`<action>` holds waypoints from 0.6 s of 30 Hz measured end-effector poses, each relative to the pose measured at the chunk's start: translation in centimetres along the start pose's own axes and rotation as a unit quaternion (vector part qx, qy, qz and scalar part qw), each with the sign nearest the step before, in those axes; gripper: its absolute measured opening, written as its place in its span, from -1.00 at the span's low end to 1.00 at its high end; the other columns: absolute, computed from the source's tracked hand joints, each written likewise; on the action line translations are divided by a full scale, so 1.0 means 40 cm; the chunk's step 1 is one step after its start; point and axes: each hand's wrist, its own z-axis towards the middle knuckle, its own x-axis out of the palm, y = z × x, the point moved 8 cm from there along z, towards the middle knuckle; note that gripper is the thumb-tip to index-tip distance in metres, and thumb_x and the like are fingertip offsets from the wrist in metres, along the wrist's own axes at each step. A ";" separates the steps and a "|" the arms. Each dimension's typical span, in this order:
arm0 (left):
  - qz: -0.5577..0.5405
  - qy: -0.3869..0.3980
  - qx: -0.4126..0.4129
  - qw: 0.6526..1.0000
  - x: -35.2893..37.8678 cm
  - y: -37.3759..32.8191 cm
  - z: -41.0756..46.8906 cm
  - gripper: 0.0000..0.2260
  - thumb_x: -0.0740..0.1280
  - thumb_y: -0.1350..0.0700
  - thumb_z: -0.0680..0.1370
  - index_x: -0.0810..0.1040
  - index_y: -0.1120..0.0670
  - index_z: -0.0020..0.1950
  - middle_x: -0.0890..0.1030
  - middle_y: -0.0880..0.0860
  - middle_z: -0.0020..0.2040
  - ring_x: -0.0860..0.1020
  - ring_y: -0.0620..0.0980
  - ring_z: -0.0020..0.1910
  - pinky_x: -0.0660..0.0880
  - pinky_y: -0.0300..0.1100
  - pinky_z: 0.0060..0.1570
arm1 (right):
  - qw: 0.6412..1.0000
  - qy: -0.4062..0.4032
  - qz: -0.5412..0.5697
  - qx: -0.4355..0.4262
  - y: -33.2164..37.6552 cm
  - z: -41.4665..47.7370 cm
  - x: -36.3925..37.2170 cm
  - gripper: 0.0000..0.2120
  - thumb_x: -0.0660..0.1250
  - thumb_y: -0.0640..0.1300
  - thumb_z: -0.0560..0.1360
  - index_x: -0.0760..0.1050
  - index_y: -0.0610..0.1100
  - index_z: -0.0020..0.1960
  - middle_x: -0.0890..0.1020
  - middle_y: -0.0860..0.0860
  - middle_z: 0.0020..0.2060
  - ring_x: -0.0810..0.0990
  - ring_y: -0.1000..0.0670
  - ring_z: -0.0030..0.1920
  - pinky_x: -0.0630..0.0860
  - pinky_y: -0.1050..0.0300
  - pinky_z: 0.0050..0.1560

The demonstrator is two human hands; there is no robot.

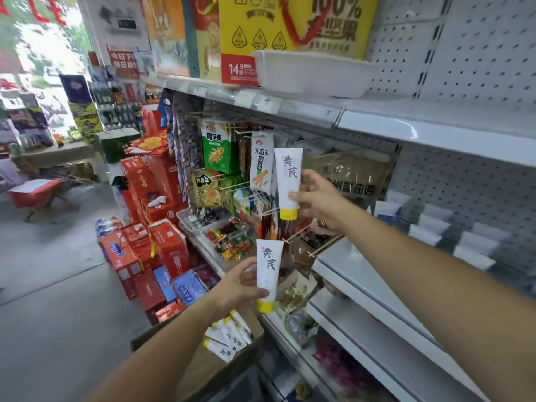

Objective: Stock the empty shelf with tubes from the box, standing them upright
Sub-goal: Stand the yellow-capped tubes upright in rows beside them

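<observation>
Right hand [314,198] gripping one white plastic tube with yellow cap [288,181]; left hand [237,285] gripping another [269,272], both cap-down, fingers closed mid-body. Light, squashy, probably; cardboard box [203,364] lying below the left grip, empty shelf [362,268] right.

White metal shelving, pegboard-backed, several tiers.

Upper shelf [304,107] carries a white plastic tray [313,74] and yellow cartons [290,27]. Middle shelf [362,274] bare at its near end; white boxes [472,248] stand at its back right. The floor [52,271] bears stacked red cartons [162,248] and an open cardboard box [203,364] of tubes [229,335].
</observation>
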 end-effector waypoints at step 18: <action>0.040 0.220 0.023 0.974 0.500 -0.054 -0.034 -0.29 0.57 0.31 0.37 0.42 -0.12 0.41 0.62 0.23 0.19 0.62 0.25 0.14 0.59 0.11 -0.02 | 0.979 -0.188 -0.073 -0.024 0.136 -0.489 -0.338 -0.44 0.42 -0.41 0.46 0.37 0.01 0.32 0.55 -0.13 0.05 0.65 -0.10 -0.04 0.63 0.03 -0.23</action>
